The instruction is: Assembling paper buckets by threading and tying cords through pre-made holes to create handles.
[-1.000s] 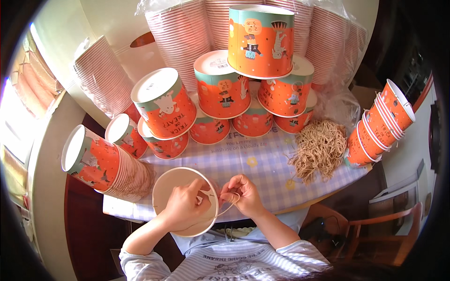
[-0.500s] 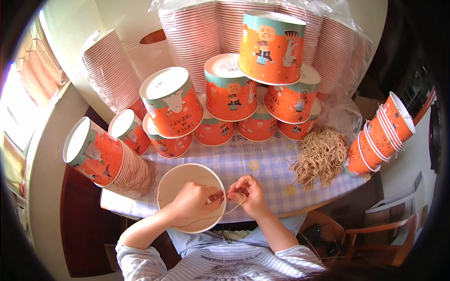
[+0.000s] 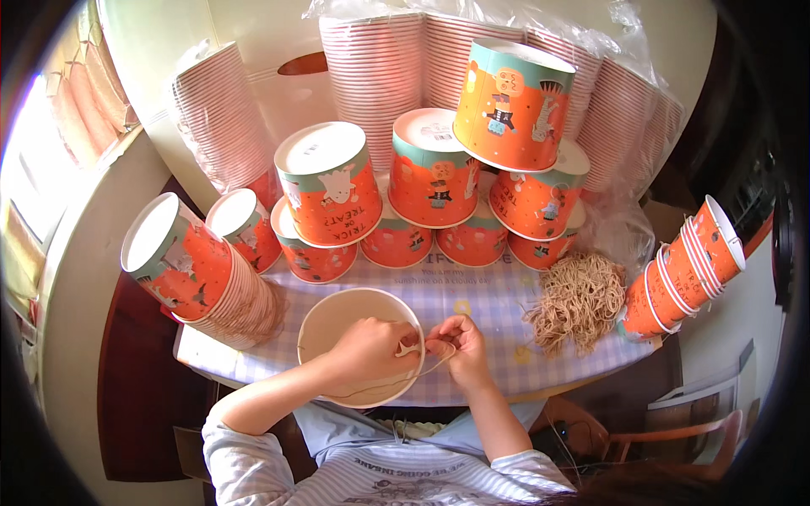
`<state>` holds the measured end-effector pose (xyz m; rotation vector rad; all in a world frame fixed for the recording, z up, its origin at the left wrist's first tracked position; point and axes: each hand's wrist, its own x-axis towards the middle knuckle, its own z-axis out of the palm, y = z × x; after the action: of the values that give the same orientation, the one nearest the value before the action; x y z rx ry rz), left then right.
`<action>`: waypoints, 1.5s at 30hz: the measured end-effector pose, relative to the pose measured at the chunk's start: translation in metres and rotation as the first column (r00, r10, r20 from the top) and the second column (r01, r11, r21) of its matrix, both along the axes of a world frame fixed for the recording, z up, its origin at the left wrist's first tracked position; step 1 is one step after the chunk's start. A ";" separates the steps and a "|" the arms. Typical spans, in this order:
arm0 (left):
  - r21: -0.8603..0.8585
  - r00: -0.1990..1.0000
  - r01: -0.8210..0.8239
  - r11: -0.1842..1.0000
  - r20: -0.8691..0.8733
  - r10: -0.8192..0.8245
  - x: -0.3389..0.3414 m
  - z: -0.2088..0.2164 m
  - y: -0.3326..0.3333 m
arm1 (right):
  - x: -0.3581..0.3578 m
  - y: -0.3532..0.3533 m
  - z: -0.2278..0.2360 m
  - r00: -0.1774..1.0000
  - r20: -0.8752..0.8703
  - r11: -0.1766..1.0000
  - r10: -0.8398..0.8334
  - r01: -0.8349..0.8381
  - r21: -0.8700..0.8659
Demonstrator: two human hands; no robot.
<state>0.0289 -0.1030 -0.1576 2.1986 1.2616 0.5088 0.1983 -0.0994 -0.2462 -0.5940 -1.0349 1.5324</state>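
Note:
A large white-lined paper bucket stands tilted at the table's front edge, its mouth facing me. My left hand reaches into it, fingers closed in a pinch against the inside of the right wall. A small pale bit shows at those fingertips, too small to name. Just outside the same rim, my right hand pinches a thin beige cord. The cord runs from there across the bucket's mouth and under my left wrist. Whether it passes through the wall is hidden.
Upside-down orange buckets are piled at the back, one on top. A nested stack stands left, and another leans right beside a heap of beige cords. Tall plastic-wrapped stacks rise behind. A checkered cloth covers the table.
The whole view has shifted slightly. My left fingers have turned a little at the bucket's wall, and the right hand keeps its pinch on the cord close to the rim.

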 end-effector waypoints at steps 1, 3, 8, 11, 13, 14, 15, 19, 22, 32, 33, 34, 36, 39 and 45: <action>-0.019 1.000 0.001 1.000 -0.019 -0.001 0.001 -0.004 0.002 | 0.000 0.002 -0.001 1.000 0.001 1.000 0.006 -0.006 0.003; -0.011 1.000 -0.009 1.000 -0.030 0.009 0.002 -0.010 0.005 | 0.002 0.005 -0.002 1.000 0.019 1.000 0.005 -0.004 -0.019; 0.059 1.000 -0.019 0.998 -0.018 0.020 0.004 -0.018 0.010 | 0.004 0.008 -0.007 0.998 -0.038 0.998 0.046 -0.048 -0.048; 0.029 0.996 -0.005 1.000 -0.093 0.008 0.004 -0.010 0.009 | 0.007 0.006 -0.003 0.999 -0.009 0.996 0.047 -0.048 -0.069; -0.021 1.000 0.026 0.999 -0.005 -0.026 -0.002 -0.008 0.011 | 0.011 0.003 0.000 0.999 0.023 0.996 0.029 -0.027 -0.084; -0.017 0.999 0.031 0.999 -0.005 -0.031 -0.005 -0.007 0.013 | 0.013 0.003 0.000 0.997 0.080 0.999 0.001 0.004 -0.054; -0.094 0.993 0.025 0.995 0.121 -0.014 -0.007 -0.006 0.015 | 0.014 0.001 0.001 0.990 0.136 0.999 -0.027 0.031 -0.024; -0.239 0.854 0.218 0.946 0.516 -0.067 -0.016 -0.013 0.027 | 0.018 -0.002 0.008 0.988 0.155 0.993 -0.003 -0.016 0.118; -0.523 0.730 0.323 0.789 0.668 0.144 -0.014 -0.002 0.024 | 0.020 -0.003 0.018 0.978 0.209 0.954 -0.021 -0.042 0.295; -0.607 0.744 0.261 0.751 0.622 0.244 -0.008 -0.006 0.026 | 0.021 0.015 0.059 0.893 0.398 0.835 -0.208 -0.050 0.548; -0.601 0.728 0.272 0.751 0.639 0.247 -0.008 -0.006 0.026 | 0.020 0.018 0.062 0.854 0.441 0.788 -0.274 -0.064 0.613; -0.595 0.713 0.284 0.752 0.655 0.250 -0.008 -0.005 0.026 | 0.019 0.020 0.065 0.853 0.443 0.787 -0.276 -0.064 0.614; -0.592 0.747 0.266 0.760 0.625 0.226 -0.007 -0.005 0.025 | 0.013 0.025 0.069 0.873 0.431 0.795 -0.229 -0.088 0.600; -0.574 0.782 0.247 0.780 0.594 0.190 -0.007 -0.004 0.023 | 0.007 0.029 0.074 0.874 0.462 0.857 -0.151 -0.118 0.502; -0.540 0.731 0.287 0.791 0.657 0.184 -0.008 -0.010 0.023 | 0.007 0.032 0.069 0.892 0.445 0.877 -0.080 -0.149 0.457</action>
<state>0.0207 -0.0797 -0.1672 1.2801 0.7765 0.6846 0.2049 -0.0674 -0.1771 -0.5877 -1.7338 1.1118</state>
